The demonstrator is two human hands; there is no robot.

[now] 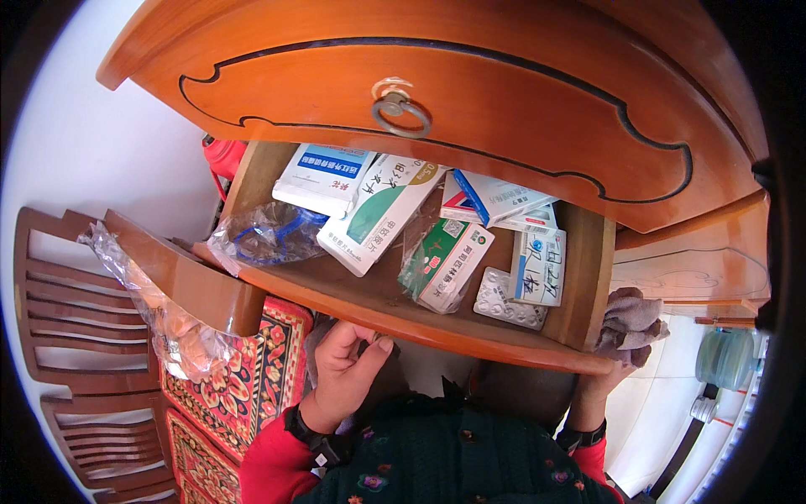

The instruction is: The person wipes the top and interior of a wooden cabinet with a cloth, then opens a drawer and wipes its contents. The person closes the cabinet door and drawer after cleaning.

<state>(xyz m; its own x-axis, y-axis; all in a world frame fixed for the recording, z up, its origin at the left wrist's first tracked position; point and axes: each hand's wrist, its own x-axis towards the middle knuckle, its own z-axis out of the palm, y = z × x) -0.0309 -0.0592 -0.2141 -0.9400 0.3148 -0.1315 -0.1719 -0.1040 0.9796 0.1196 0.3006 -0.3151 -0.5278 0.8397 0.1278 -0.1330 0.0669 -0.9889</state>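
Note:
A wooden drawer (390,309) is pulled out below a drawer front with a metal ring pull (401,116). My left hand (349,365) pinches something small at the drawer's front, probably its pull, mostly hidden by my fingers. At the drawer's right corner, my right hand (607,378) holds a greyish-brown cloth (630,324); its fingers are largely covered. Inside the drawer lie several medicine boxes, among them a white-and-green box (381,214), a green-and-white box in clear plastic (456,261) and a small box with handwriting (538,268). A blister pack (504,302) and a blue item in clear plastic (271,236) lie there too.
A wooden chair (88,315) with slatted back stands at the left, beside red patterned cushions (271,359). A clear plastic bag (182,334) hangs over a curved wooden armrest (189,271). Cabinet doors (692,271) and a greenish plastic container (724,359) are at the right.

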